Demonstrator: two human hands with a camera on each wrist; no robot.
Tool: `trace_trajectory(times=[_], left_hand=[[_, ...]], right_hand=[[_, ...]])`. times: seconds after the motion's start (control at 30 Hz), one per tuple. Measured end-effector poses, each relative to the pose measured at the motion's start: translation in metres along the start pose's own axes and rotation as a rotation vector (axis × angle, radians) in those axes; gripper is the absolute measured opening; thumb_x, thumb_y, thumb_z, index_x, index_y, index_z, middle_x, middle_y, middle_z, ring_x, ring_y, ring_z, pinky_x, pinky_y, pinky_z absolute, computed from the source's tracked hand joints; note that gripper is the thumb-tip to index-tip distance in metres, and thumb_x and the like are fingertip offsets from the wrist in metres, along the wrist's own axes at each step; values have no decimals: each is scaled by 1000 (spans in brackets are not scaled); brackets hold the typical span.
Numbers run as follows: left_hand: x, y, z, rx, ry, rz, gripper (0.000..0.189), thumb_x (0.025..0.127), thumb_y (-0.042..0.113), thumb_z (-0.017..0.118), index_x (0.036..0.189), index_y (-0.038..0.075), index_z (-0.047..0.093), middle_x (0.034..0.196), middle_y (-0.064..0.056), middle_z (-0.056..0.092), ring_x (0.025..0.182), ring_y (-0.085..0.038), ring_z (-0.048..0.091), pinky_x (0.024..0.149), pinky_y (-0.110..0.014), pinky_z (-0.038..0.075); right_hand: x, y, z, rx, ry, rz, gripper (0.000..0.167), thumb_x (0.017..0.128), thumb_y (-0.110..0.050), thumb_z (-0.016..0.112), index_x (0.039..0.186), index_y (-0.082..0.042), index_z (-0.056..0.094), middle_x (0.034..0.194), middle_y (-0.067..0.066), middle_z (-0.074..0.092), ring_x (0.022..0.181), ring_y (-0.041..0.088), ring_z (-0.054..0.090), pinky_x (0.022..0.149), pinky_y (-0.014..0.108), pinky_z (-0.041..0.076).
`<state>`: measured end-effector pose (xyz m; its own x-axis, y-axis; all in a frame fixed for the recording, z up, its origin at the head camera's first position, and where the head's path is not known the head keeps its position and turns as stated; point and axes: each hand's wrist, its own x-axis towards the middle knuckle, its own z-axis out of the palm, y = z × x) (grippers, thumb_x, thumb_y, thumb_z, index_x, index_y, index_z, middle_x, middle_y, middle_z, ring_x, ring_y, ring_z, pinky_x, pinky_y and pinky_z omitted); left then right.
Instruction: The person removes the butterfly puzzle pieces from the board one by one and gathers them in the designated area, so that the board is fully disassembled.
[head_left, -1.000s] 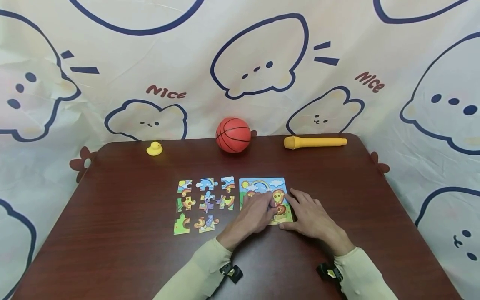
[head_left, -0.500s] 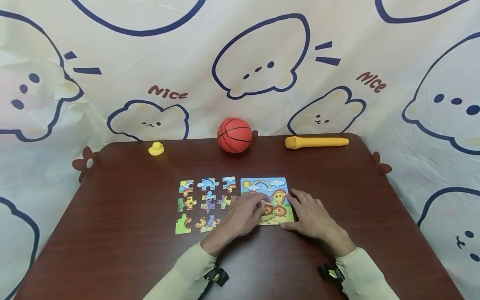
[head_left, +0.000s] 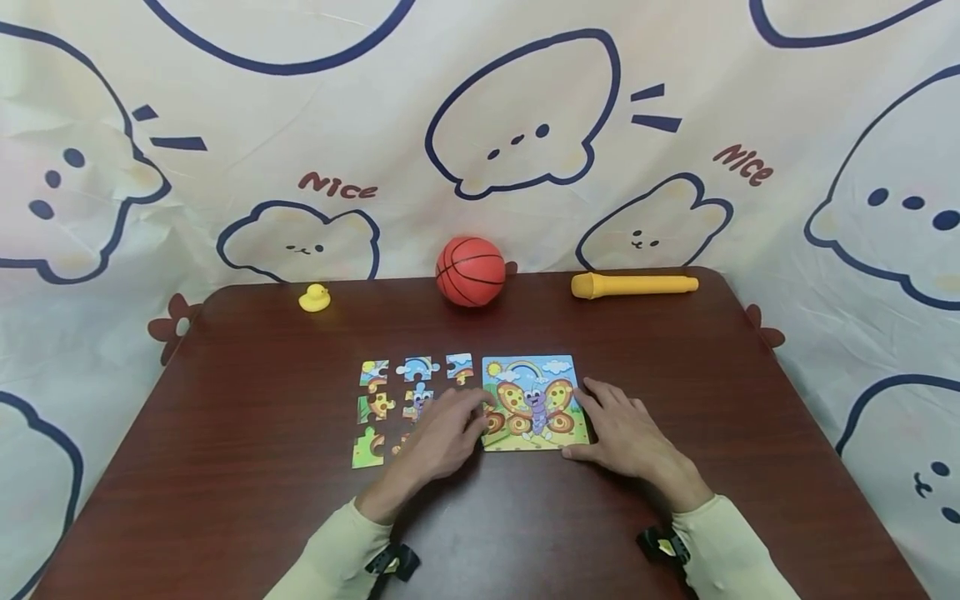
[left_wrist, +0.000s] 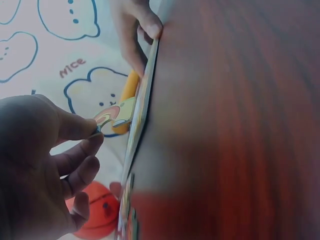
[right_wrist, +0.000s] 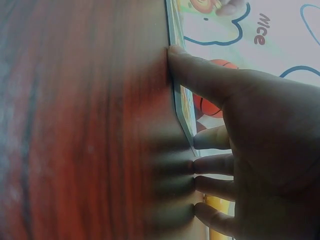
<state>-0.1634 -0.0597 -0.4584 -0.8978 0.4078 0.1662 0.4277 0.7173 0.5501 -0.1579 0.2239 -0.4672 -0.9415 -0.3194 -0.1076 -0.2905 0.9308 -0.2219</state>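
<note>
My left hand (head_left: 442,433) pinches a jigsaw piece (left_wrist: 111,116), green with a brown-orange curve, between thumb and index finger. In the head view the piece is over the left edge of a square butterfly puzzle board (head_left: 536,367). With thumb and fingertips, my right hand (head_left: 626,433) touches the board's right side and lower right corner. The right wrist view shows that thumb (right_wrist: 187,62) against the board's edge. Rows of loose jigsaw pieces (head_left: 367,448) lie left of the board, some partly hidden under my left hand.
Along the back of the brown table (head_left: 247,400) sit a yellow rubber duck (head_left: 315,298), a small red basketball (head_left: 470,272) and a yellow toy microphone (head_left: 633,286). A printed cloth (head_left: 405,100) hangs behind the table.
My left hand has moved left off the middle of the board, carrying the jigsaw piece, so the butterfly picture is uncovered. The right hand has stayed at the board's right edge.
</note>
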Motion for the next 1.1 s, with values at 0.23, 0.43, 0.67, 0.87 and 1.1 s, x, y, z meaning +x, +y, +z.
trace_trajectory(times=[0.23,0.43,0.67,0.87,1.1], left_hand=[[-8,-15,-10,11,31,-25,19,92,17,64,109,24,66,81,14,63,81,-9,53,73,-33,33],[-12,-21,-18,54,-25,-71,18,91,20,65,109,25,66,76,18,59,82,-9,55,75,-35,35],[-14,-25,-21,63,-104,-112,19,92,20,65,109,26,67,71,20,54,89,-10,55,76,-35,34],[-16,-26,-19,116,-121,-87,21,91,22,66,111,28,70,80,18,59,92,-11,53,73,-34,32],[-18,-26,-16,131,-106,-111,24,90,22,67,114,25,68,91,11,63,101,-16,55,77,-38,32]], right_hand=[[1,-1,-2,-2,0,10,96,74,-69,67,146,-9,42,153,16,35,138,35,36,100,58,36],[1,-1,-2,-2,-3,12,97,74,-70,66,146,-10,42,153,16,35,138,35,36,100,58,35],[1,-1,-2,1,-2,13,97,74,-70,67,146,-9,42,153,16,35,138,36,35,100,59,35],[1,-1,-2,0,-1,6,96,75,-69,67,146,-9,42,152,16,35,138,35,36,100,59,35],[0,-1,-1,2,-3,13,97,74,-69,67,146,-10,42,153,16,35,138,35,35,100,58,35]])
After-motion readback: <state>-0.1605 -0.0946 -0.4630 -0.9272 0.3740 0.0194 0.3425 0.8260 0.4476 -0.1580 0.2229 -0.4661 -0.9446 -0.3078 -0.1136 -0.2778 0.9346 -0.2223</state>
